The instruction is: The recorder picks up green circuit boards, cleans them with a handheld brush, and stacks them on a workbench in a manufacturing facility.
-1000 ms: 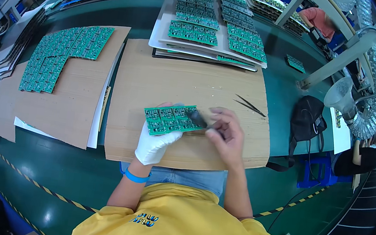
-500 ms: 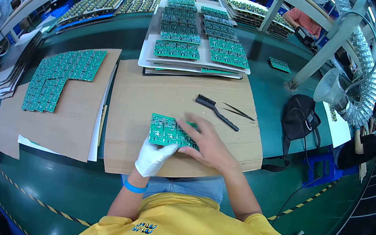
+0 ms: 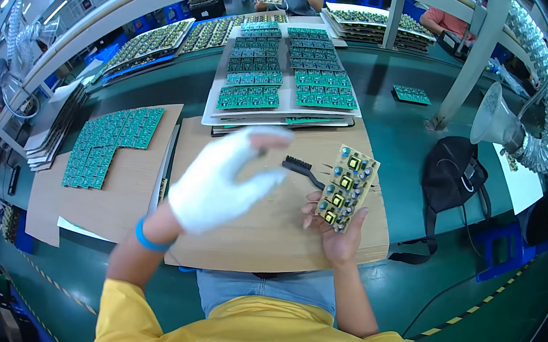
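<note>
My right hand (image 3: 340,243) is closed on the lower end of a circuit board panel (image 3: 346,189). The panel stands tilted, its component side facing me, with yellow-and-black transformers and small capacitors. In a white glove, my left hand (image 3: 221,178) hovers over the cardboard to the left, thumb and fingers apart and nothing visible in it. Between the hands lies a black brush (image 3: 299,165), bristles at its left end; the board hides the end of its handle. The brown cardboard sheet (image 3: 235,252) spreads beneath both hands.
Beyond the cardboard, rows of green boards (image 3: 249,97) cover a stack of white sheets. More green boards (image 3: 113,143) lie on cardboard at left. A black bag (image 3: 450,173), a fume duct funnel (image 3: 495,120) and a metal post (image 3: 468,72) stand at right. A person sits across the bench.
The board has turned from green solder side to component side and moved right, now in my right hand alone. My gloved left hand has let go and risen leftward. The view has shifted slightly.
</note>
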Available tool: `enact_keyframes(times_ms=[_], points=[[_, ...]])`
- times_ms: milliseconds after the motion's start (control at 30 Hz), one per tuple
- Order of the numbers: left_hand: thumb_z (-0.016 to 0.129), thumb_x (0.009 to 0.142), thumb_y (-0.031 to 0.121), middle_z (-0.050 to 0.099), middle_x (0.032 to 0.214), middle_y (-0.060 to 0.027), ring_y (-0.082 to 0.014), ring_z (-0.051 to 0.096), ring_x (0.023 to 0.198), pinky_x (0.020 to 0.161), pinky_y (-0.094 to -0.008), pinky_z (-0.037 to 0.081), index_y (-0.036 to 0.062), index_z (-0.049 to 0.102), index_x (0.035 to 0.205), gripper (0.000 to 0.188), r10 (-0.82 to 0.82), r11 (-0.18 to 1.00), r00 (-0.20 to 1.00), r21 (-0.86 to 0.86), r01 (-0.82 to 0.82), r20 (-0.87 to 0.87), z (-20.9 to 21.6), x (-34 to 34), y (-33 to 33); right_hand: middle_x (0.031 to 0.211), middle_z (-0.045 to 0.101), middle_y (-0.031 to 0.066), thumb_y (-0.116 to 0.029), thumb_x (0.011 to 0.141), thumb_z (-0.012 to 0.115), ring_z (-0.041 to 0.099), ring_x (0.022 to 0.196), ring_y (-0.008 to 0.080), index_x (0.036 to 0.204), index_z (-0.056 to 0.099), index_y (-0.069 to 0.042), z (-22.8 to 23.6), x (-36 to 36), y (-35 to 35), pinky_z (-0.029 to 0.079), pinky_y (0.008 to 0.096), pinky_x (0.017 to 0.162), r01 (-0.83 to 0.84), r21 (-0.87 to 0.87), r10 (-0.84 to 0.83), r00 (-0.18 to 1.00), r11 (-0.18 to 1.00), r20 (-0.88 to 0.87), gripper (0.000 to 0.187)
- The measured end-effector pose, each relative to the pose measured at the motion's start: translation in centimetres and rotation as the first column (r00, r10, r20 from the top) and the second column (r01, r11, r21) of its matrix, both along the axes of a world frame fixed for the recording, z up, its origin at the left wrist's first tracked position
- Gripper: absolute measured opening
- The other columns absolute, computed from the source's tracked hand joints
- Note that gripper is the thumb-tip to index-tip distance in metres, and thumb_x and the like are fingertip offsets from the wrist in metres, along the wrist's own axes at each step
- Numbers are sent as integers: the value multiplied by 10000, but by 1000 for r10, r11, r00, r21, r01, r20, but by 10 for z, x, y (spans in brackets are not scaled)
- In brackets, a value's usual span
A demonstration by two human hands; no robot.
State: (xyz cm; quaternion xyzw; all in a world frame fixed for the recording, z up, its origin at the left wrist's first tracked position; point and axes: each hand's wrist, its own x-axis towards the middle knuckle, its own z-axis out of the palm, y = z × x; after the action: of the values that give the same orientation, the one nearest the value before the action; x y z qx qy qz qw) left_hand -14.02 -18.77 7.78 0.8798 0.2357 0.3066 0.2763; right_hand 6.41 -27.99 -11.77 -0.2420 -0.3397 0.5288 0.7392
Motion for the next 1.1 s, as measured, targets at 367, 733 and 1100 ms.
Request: enact_keyframes(times_ms=[367, 733, 1100], points=[[709, 846, 653, 396, 1564, -287, -416, 440, 1426, 1179, -460, 368, 128, 432, 1557, 927, 10, 927, 824, 314, 205, -567, -43, 172, 202, 1178, 690, 174, -647, 1062, 271, 701, 952, 237, 1376, 529, -17, -18, 5, 3, 550, 351, 676, 25, -125, -26, 1000, 992, -3, 750], [602, 840, 769, 250, 1644, -291, -533, 298, 1474, 1212, -583, 268, 215, 344, 1609, 982, 111, 926, 676, 324, 196, -728, -65, 205, 225, 1186, 681, 197, -630, 1066, 300, 698, 965, 240, 1377, 518, 18, -10, 9, 0, 553, 344, 681, 39, -144, -39, 999, 989, 0, 752], [610, 796, 805, 232, 1657, -277, -493, 215, 1526, 1226, -610, 207, 236, 362, 1605, 1019, 40, 961, 754, 232, 151, -656, -83, 208, 279, 1197, 677, 203, -651, 1053, 333, 701, 981, 249, 1367, 516, 39, -8, 8, -2, 566, 359, 709, 41, -149, -33, 998, 988, 56, 779]])
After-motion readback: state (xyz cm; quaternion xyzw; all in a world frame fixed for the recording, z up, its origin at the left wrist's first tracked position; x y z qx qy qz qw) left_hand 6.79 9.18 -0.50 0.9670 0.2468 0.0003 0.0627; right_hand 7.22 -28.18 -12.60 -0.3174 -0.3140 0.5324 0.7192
